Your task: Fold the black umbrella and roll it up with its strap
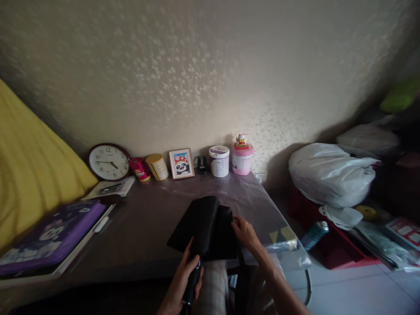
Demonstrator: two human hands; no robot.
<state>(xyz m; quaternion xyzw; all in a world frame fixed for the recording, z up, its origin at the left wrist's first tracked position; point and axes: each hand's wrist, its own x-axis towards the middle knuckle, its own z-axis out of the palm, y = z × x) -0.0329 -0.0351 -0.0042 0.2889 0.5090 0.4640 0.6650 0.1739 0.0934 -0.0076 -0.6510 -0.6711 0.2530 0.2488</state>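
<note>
A black folding umbrella [205, 225] lies partly over the table's front edge, its fabric loosely spread in folds. My left hand [188, 275] is wrapped around its black handle, which points down toward me. On the right, my right hand [244, 232] pinches the edge of the umbrella's fabric between thumb and fingers. Part of the right fingers is hidden behind the cloth.
Along the wall stand a round clock [109, 162], a pink can [140, 169], a yellow canister [157, 167], a framed panda picture [181, 163] and two tubs [219, 162]. A purple folder [52, 236] lies left. White bags [331, 175] and a spray can [315, 235] are right.
</note>
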